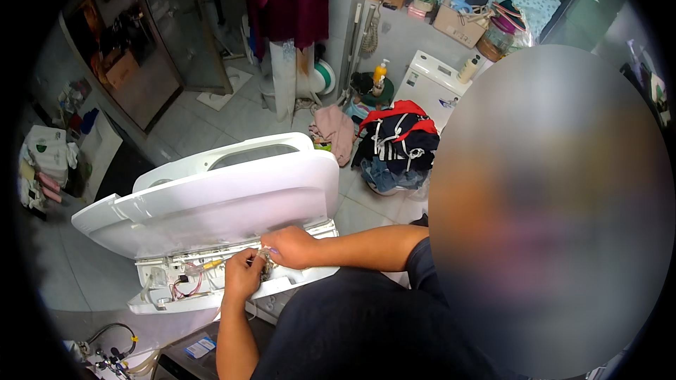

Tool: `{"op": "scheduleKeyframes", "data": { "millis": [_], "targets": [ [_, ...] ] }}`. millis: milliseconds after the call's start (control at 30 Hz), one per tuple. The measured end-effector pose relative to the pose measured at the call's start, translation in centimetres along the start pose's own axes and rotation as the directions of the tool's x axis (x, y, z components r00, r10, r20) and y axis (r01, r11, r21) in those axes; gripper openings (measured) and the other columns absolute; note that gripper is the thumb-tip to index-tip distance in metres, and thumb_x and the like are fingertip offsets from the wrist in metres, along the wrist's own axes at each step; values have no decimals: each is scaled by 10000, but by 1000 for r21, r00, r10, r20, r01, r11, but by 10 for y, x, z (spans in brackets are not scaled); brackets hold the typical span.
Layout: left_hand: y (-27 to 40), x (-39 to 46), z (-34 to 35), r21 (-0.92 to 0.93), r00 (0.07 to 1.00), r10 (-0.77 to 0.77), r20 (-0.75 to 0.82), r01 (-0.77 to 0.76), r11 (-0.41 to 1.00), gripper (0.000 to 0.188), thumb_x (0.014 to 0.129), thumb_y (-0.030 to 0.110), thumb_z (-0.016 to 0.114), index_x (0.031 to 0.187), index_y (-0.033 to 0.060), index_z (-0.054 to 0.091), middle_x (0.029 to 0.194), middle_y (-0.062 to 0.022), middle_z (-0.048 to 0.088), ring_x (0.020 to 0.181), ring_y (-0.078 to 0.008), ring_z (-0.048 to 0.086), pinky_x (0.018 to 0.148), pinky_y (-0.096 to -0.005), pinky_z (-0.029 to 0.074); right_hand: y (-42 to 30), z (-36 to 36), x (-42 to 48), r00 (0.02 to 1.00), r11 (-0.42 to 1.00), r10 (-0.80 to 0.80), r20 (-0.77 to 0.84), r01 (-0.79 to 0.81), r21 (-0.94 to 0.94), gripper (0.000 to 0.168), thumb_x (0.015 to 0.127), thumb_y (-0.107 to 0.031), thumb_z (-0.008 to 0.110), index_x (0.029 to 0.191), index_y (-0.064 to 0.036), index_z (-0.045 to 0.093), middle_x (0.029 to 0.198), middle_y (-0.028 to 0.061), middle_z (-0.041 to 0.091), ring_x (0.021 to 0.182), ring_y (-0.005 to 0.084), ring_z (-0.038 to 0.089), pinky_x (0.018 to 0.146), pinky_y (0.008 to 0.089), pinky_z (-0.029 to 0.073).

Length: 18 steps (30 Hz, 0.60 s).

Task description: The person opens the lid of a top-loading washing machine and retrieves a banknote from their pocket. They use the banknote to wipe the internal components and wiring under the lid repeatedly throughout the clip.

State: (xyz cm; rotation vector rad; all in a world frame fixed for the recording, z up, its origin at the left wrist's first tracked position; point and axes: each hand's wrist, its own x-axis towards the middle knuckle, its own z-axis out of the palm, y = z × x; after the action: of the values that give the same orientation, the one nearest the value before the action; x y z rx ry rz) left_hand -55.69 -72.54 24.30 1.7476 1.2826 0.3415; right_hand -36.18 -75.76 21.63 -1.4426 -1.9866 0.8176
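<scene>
An opened white plastic toilet-seat unit (211, 295) lies before me, its lid (222, 206) raised and its inner parts exposed. My left hand (243, 274) has its fingers bent around a small part in the housing. Beside it, my right hand (290, 247) is closed around something small with a purple bit showing; the part itself is mostly hidden. A yellow item (212, 264) lies just left of my left hand. Pink and red wires (198, 287) with a black connector (183, 278) run through the left part of the housing.
Clothes (401, 137) are heaped on the tiled floor, with a pink cloth (335, 132) beside them. Hoses and valve fittings (113, 361) lie at the lower left. A dark case (174, 348) bearing a label is near my left forearm. A blurred area covers the right side.
</scene>
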Motion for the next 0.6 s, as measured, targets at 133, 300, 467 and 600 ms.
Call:
{"op": "scheduleKeyframes", "data": {
  "millis": [133,300,467,600],
  "targets": [
    [6,-2,0,25,1000,-1,-10,2,1000,239,911,196,660,934,-32,728,692,-125,690,601,-173,617,605,-338,491,-5,-5,0,998,998,-53,-23,53,-25,150,819,-163,655,900,-50,600,850,195,658,840,449,642,731,561,491],
    [5,-3,1,24,1000,-12,8,12,1000,201,865,165,716,945,-20,719,720,-115,695,624,-168,622,617,-334,496,-1,-3,2,989,986,-139,-51,134,-98,154,784,-147,665,872,-51,584,811,172,640,799,426,643,704,548,491],
    [-6,-1,2,73,999,40,37,-43,996,204,813,130,770,944,-13,709,746,-92,695,647,-153,613,634,-323,503,8,3,3,972,968,-224,-67,213,-135,196,808,-172,684,926,-76,561,809,161,621,802,411,641,694,532,491],
    [4,-1,-1,65,997,39,65,-43,997,198,804,105,774,943,-13,697,735,-73,676,642,-143,593,633,-314,499,7,3,3,969,963,-231,-87,215,-162,193,814,-182,687,923,-77,568,808,157,622,800,404,643,690,530,491]
  ]
}}
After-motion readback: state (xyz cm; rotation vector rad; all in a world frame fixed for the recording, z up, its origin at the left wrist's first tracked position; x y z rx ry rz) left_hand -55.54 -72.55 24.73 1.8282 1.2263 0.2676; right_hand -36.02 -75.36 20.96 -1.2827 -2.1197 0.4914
